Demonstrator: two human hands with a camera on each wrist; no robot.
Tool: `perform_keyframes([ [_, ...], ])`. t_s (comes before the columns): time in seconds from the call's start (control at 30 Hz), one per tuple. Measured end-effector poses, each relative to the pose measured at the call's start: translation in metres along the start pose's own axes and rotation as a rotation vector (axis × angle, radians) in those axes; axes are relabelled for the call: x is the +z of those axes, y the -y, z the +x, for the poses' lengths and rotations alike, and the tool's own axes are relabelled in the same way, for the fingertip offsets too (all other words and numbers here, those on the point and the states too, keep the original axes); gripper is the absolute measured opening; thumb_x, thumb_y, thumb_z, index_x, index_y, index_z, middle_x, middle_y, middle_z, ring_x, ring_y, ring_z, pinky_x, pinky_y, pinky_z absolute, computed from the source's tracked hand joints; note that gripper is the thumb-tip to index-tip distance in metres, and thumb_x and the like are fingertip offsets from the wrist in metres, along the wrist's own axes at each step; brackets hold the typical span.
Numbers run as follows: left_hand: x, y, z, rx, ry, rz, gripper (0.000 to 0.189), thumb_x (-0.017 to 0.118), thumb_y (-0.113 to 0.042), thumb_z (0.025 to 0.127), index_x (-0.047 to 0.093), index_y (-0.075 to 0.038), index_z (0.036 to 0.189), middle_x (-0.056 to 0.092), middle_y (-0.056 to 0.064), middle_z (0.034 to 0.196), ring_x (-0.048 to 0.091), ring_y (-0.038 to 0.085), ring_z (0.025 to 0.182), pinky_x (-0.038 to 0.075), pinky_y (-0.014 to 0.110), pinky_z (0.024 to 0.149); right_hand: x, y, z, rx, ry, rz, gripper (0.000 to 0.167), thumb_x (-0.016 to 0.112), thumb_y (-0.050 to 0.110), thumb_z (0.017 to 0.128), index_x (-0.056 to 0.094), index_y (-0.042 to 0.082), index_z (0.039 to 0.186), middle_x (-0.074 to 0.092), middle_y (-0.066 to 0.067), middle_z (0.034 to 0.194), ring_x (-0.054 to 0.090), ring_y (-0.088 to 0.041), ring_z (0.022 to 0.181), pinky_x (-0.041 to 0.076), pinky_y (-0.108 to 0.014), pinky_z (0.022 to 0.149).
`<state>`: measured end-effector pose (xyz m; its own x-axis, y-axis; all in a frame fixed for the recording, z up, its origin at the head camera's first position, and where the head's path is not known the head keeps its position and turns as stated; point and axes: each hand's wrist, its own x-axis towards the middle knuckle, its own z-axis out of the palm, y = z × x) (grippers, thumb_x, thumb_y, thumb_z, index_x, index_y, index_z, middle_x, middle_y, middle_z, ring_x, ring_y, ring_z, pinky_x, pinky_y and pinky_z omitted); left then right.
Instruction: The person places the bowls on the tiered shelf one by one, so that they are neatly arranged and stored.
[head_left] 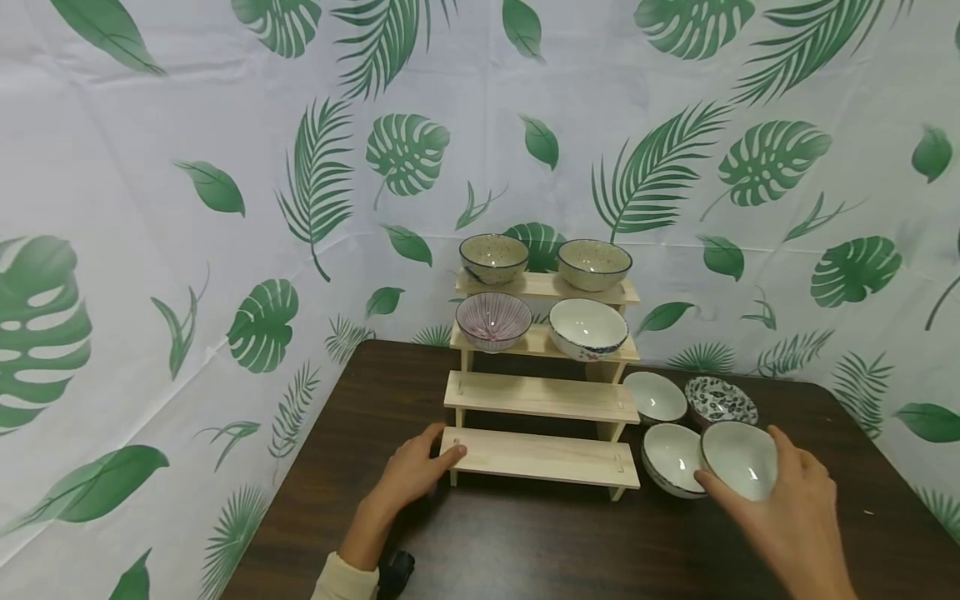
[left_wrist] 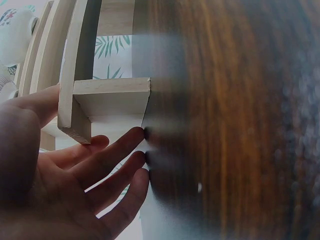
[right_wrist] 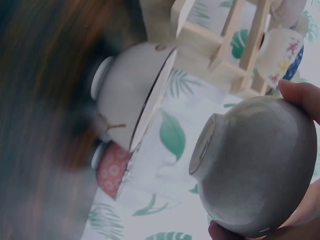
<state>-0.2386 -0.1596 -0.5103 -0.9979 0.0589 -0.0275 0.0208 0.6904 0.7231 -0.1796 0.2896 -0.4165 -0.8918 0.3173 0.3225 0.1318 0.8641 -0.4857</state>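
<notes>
My right hand point(head_left: 798, 508) grips a white bowl point(head_left: 741, 460) by its rim and side, thumb on the near left and fingers on the far right. The right wrist view shows the same bowl point(right_wrist: 260, 165) lifted off the table, with its foot ring exposed. My left hand point(head_left: 416, 467) holds the left end of the lowest board of a wooden tiered stand point(head_left: 540, 457). Its thumb lies on top of the board. In the left wrist view the left hand point(left_wrist: 75, 185) has its index finger at the board's edge, while the other fingers reach down to the tabletop.
Two speckled bowls, one point(head_left: 493, 260) left and one point(head_left: 594, 265) right, stand on the top tier. Below them sit a purple-striped bowl point(head_left: 493, 321) and a white bowl point(head_left: 588, 329). Right of the stand are two white bowls point(head_left: 655, 397) point(head_left: 671, 458) and a dark-patterned bowl point(head_left: 720, 402).
</notes>
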Motion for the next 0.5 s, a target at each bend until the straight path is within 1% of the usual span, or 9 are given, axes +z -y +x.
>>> perform_keyframes([
  [0.17,0.000,0.001,-0.001,0.001,0.004,-0.009,0.074,0.064,-0.056,0.096,0.051,-0.005,0.149,0.064,0.023,0.139,0.062,0.046,0.125,0.046,0.068,0.100,0.000,0.011,-0.006,-0.035,-0.003,0.024,0.108,0.088,0.048,0.076,0.036,-0.004,0.155,0.042,-0.046,0.136,0.036,-0.067,0.124,0.037,-0.078,0.087],
  [0.37,-0.001,0.000,-0.002,0.001,0.001,-0.009,0.074,0.064,-0.057,0.096,0.052,-0.006,0.148,0.065,0.023,0.138,0.063,0.046,0.124,0.047,0.068,0.099,0.002,0.024,-0.012,-0.063,0.006,0.020,0.109,0.089,0.048,0.075,0.036,-0.002,0.155,0.042,-0.045,0.137,0.036,-0.066,0.123,0.038,-0.077,0.084],
  [0.5,-0.002,-0.001,-0.002,-0.001,0.002,-0.003,0.074,0.063,-0.057,0.096,0.052,-0.006,0.148,0.064,0.023,0.138,0.062,0.046,0.124,0.046,0.069,0.099,0.003,0.031,-0.017,-0.089,-0.002,0.036,0.109,0.091,0.047,0.072,0.038,-0.002,0.154,0.044,-0.045,0.136,0.038,-0.067,0.122,0.038,-0.078,0.085],
])
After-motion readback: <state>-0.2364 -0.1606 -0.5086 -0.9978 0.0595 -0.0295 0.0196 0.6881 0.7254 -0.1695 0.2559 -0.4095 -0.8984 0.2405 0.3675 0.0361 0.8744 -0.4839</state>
